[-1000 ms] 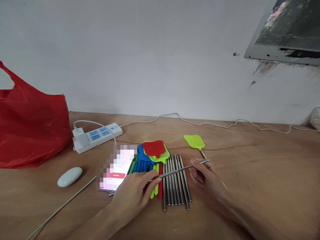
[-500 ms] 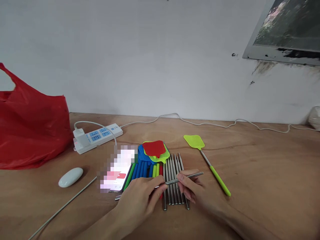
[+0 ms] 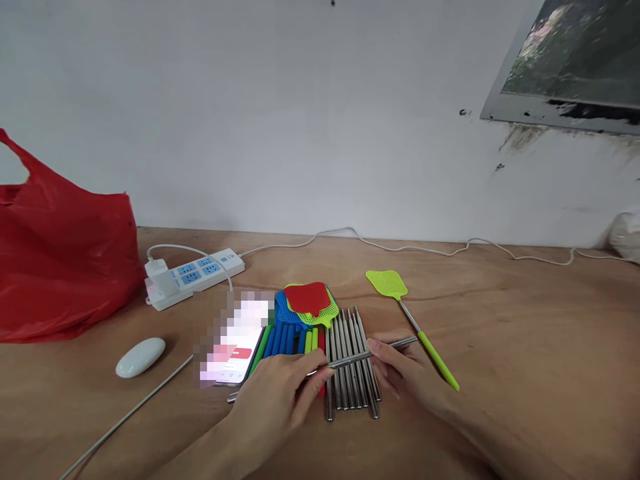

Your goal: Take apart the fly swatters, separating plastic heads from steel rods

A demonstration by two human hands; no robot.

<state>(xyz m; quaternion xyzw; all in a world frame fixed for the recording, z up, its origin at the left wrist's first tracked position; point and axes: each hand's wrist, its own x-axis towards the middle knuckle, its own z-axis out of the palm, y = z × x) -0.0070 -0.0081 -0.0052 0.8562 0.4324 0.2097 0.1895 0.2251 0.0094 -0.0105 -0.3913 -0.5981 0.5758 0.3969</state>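
My left hand (image 3: 283, 390) is closed around the left part of a thin metal rod (image 3: 347, 361). My right hand (image 3: 407, 367) pinches the same rod near its right end, so it runs slanting between both hands. Beneath it, several metal rods (image 3: 345, 397) lie side by side on the table. Behind my left hand are handle sleeves: a green sleeve (image 3: 260, 350), several blue sleeves (image 3: 284, 339), yellow-green sleeves (image 3: 311, 340) and a red sleeve (image 3: 321, 341). Fly swatter heads are stacked beyond them, with a red head (image 3: 307, 298) on top. A whole yellow-green fly swatter (image 3: 437, 360) lies to the right.
A lit phone (image 3: 235, 347), partly blurred, lies left of the sleeves. Farther left are a white oval mouse-like object (image 3: 141, 357), a power strip (image 3: 200, 273) with a charger, and a red plastic bag (image 3: 65, 260). A white cable (image 3: 400, 249) runs along the wall.
My right hand has shifted to the right along with the rod's right end, and more rod shows between my hands. My left hand stays almost in place.
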